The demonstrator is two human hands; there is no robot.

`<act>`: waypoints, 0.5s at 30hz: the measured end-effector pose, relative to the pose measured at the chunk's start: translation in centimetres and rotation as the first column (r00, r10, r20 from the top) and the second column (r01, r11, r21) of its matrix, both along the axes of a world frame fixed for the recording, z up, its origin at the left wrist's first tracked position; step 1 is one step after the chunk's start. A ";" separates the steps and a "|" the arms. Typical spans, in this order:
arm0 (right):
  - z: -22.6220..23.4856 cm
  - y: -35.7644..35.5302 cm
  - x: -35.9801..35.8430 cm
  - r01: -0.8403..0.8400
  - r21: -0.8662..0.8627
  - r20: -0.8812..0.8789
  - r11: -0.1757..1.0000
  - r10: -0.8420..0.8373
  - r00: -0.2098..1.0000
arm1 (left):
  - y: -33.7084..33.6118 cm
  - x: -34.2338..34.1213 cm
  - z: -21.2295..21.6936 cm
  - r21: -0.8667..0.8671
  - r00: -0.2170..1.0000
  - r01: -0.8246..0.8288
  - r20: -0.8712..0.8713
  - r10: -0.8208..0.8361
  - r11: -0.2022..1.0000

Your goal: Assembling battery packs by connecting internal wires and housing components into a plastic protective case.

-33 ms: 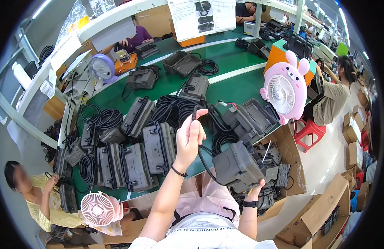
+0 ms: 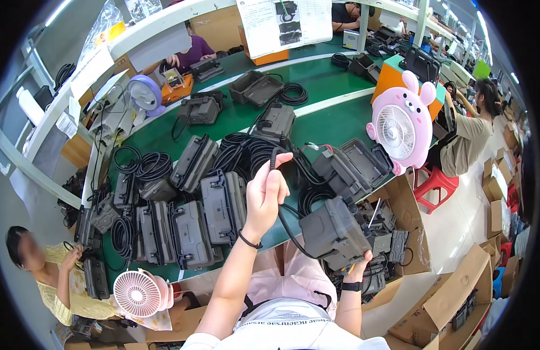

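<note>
My left hand (image 2: pixel 268 189) is raised in front of me, its fingers closed round a black cable (image 2: pixel 286 224). From there the cable sags down and runs to the underside of a dark grey plastic box (image 2: pixel 334 230). Lower right, my right hand (image 2: pixel 361 265) grips this box from beneath at its near corner. Something small with yellow and blue on it shows beside those fingers; its kind is unclear. Behind my left hand lies a heap of coiled black cable (image 2: pixel 246 149). An open grey box (image 2: pixel 354 169) with red and white wire ends rests beyond the held one.
Several closed grey boxes (image 2: pixel 194 233) stand along the green bench (image 2: pixel 328 119) on the left. A pink rabbit-shaped fan (image 2: pixel 398 128) stands at the right, above a carton (image 2: pixel 413 224) filled with boxes. Another pink fan (image 2: pixel 138 293) and a seated co-worker (image 2: pixel 65 286) are lower left.
The box in my right hand has shifted up very slightly. My left hand and the cable look the same.
</note>
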State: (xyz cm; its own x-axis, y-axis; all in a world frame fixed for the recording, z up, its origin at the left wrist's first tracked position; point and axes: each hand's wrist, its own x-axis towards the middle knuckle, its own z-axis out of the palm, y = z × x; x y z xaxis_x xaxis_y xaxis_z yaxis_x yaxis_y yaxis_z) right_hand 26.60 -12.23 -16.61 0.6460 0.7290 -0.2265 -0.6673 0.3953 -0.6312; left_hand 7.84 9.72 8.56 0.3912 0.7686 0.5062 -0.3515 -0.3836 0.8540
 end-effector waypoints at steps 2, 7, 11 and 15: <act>-0.7 0.1 -0.2 0.015 -0.033 0.006 0.999 -0.015 1.000 | -0.5 -0.8 0.5 0.021 0.999 -0.010 0.034 0.009 1.000; -2.0 0.3 -0.3 0.027 -0.036 -0.061 0.999 -0.029 0.998 | -1.6 -2.3 0.4 0.003 0.999 0.005 0.052 -0.005 1.000; -2.2 -0.2 0.1 -0.038 0.048 -0.121 0.998 0.044 0.992 | -1.9 -4.6 -2.5 -0.053 0.975 -0.008 -0.221 -0.004 0.999; -3.3 -0.3 0.1 -0.140 0.064 0.058 0.988 0.136 0.989 | -1.9 -4.8 -7.3 -0.414 0.772 0.590 0.539 -0.336 0.693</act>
